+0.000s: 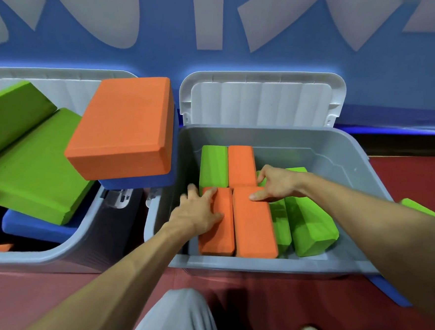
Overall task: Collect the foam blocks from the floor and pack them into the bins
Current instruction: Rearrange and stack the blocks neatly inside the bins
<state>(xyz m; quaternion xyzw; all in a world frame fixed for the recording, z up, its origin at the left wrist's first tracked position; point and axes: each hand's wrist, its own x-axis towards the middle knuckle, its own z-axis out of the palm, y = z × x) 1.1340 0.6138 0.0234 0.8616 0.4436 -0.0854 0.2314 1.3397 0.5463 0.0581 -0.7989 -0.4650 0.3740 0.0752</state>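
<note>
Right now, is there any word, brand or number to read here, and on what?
None can be read.
Blue wall: large pale shapes, perhaps letters, cut off by the frame; unreadable.
Bins, lids, foam blocks: no print visible.
</note>
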